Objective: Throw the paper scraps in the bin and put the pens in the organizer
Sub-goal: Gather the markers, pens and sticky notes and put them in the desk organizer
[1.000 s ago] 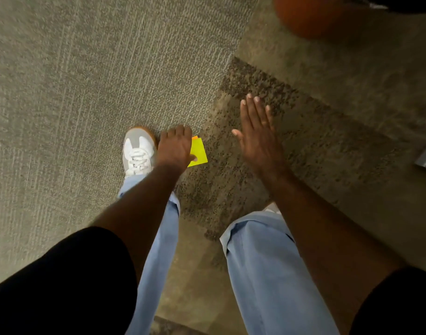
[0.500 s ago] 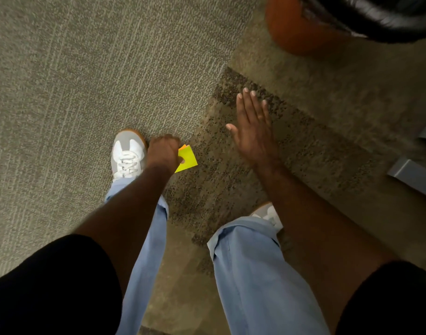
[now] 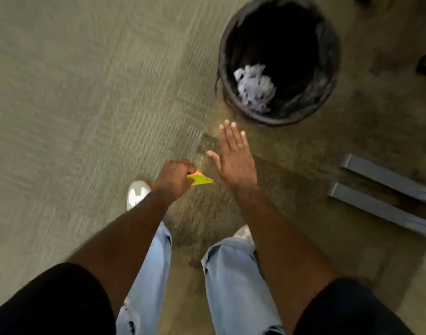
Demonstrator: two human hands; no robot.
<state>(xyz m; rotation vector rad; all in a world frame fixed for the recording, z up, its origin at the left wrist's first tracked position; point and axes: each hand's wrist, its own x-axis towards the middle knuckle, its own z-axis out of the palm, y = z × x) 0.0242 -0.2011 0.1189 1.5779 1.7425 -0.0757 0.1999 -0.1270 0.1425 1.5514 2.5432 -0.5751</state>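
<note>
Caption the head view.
Left hand grips yellow paper scraps near the black bin; right hand open.

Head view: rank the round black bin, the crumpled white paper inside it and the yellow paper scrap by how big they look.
1. Round black bin
2. Crumpled white paper
3. Yellow paper scrap, partly hidden in the left hand; nearness to the camera leaves true size unsure.

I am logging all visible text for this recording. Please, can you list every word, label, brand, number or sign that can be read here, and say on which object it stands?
None: no text can be read in this view.
Paper scraps in the left hand: yellow and orange, no writing visible.
Bin and the crumpled paper inside: no label visible, the image is blurred.
White shoe: no brand readable.
</note>
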